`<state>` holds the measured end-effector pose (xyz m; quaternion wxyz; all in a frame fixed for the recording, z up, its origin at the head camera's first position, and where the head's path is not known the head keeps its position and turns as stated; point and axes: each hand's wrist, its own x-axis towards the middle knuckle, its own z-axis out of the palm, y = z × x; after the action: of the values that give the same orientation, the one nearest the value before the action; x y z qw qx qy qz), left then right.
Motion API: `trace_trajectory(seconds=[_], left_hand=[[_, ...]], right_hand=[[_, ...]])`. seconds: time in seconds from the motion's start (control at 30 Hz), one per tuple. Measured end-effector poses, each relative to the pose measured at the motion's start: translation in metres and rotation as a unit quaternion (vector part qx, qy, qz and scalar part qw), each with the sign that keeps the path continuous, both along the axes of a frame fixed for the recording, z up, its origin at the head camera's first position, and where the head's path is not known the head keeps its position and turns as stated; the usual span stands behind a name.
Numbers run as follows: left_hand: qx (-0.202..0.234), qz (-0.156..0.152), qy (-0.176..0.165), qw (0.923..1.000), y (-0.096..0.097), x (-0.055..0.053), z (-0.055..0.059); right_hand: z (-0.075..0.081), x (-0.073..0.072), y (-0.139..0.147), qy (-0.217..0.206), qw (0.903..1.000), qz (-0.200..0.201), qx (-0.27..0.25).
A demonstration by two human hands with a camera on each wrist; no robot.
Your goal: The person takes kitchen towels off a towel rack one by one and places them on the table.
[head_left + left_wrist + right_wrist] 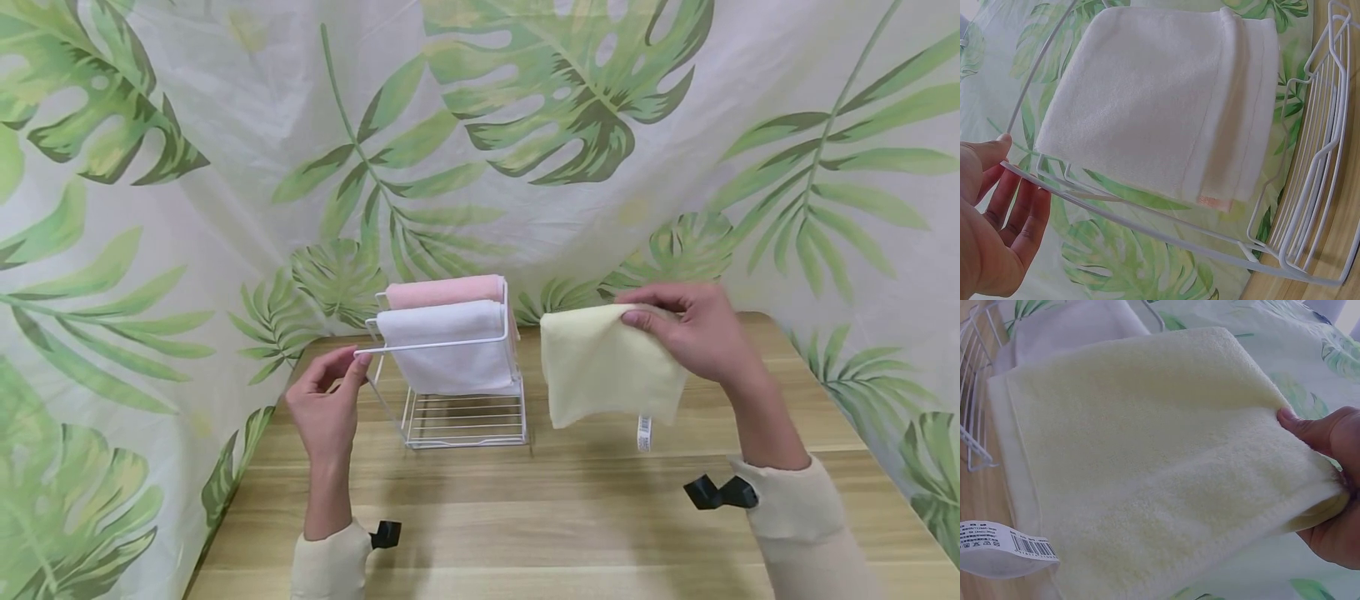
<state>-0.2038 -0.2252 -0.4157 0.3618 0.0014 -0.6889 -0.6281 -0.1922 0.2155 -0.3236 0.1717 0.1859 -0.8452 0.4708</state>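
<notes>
A small white wire rack [467, 440] stands on the table, with a pink towel [446, 291] over its rear bar and a white towel [450, 346] over the bar before it. The front bar is bare. My left hand [327, 402] pinches the left corner of that front bar between thumb and fingers, seen close in the left wrist view. Right of the rack, my right hand [693, 333] grips a folded pale yellow towel [607, 367] by its upper right edge, thumb in front. From the yellow towel's lower edge hangs a white label [1007, 544] with a barcode.
The wooden table [525, 517] extends in front of the rack toward me. Behind and at both sides hangs a leaf-printed cloth [247, 208], close to the table's back edge. Black straps show at both sleeves.
</notes>
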Motion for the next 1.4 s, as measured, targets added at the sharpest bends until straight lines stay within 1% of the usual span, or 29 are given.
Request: trace_trajectory(seconds=[0.17,0.47,0.63,0.7,0.87,0.93,1.07,1.1,1.17,1.4], left_hand=[[-0.001,-0.001,0.0,1.0,0.0,0.0,0.0],[0.002,0.0,-0.005,1.0,0.0,-0.001,0.0],[0.001,0.002,-0.007,1.0,0.0,0.0,0.0],[0.0,0.003,-0.008,1.0,0.0,0.0,0.0],[0.0,0.003,-0.005,1.0,0.0,-0.001,0.0],[0.002,0.002,-0.002,1.0,0.003,0.001,0.005],[0.001,0.002,-0.003,1.0,0.003,0.001,0.004],[0.001,0.002,-0.004,1.0,0.002,0.001,0.005],[-0.001,0.002,-0.005,1.0,0.0,-0.002,0.0],[0.002,-0.002,-0.002,1.0,0.0,-0.001,0.001]], right_hand=[[-0.015,0.004,-0.002,-0.007,0.9999,0.011,0.003],[-0.037,0.014,-0.007,-0.05,0.9986,-0.003,0.018],[-0.046,0.022,-0.008,-0.077,0.997,0.004,0.01],[-0.05,0.025,-0.009,-0.079,0.9968,0.008,0.009],[-0.06,0.028,-0.012,-0.062,0.9978,0.016,0.017],[-0.063,0.03,-0.013,-0.062,0.9977,0.022,0.016],[-0.069,0.035,-0.016,-0.061,0.9973,0.039,0.012],[-0.07,0.036,-0.017,-0.062,0.9971,0.042,0.013],[-0.073,0.039,-0.019,-0.063,0.9969,0.044,0.017],[-0.08,0.049,-0.025,-0.089,0.9948,0.041,0.028]])
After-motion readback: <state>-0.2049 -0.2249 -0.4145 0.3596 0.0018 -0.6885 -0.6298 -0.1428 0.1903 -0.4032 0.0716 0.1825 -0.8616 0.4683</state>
